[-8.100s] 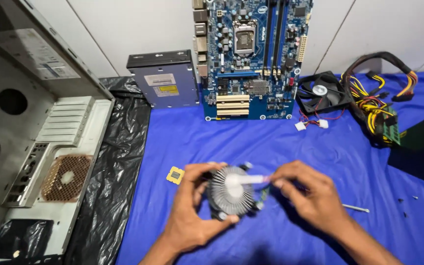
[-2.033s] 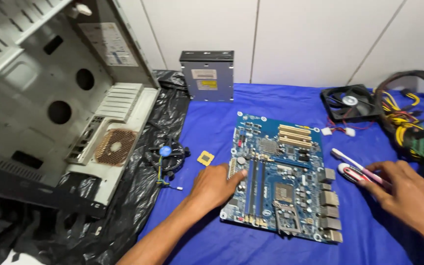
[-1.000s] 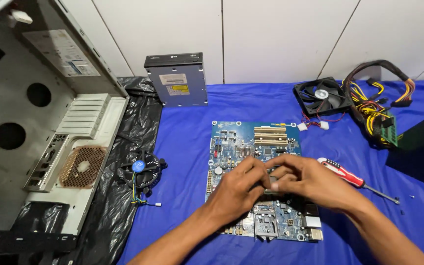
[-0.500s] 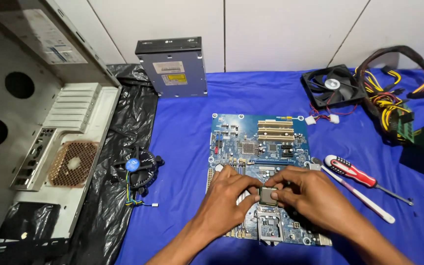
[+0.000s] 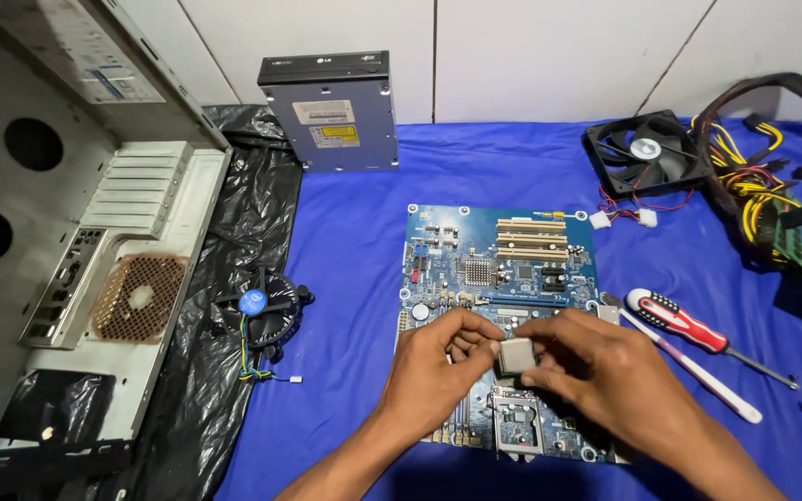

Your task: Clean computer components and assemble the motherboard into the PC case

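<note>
Blue cloth [image 5: 355, 232]: both hands pinch processor [image 5: 516, 355] closed-fingered above motherboard [image 5: 503, 278]; lowering into socket [image 5: 517, 427] at six o'clock needs alignment

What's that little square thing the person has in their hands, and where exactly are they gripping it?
A small square processor chip, pinched by its edges between the fingertips of the left hand and right hand, above the motherboard.

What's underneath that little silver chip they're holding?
Under the processor chip, pinched between the left hand and right hand, lies the blue motherboard. Its open square socket shows just below. The board right beneath the chip and hands is covered.
</note>
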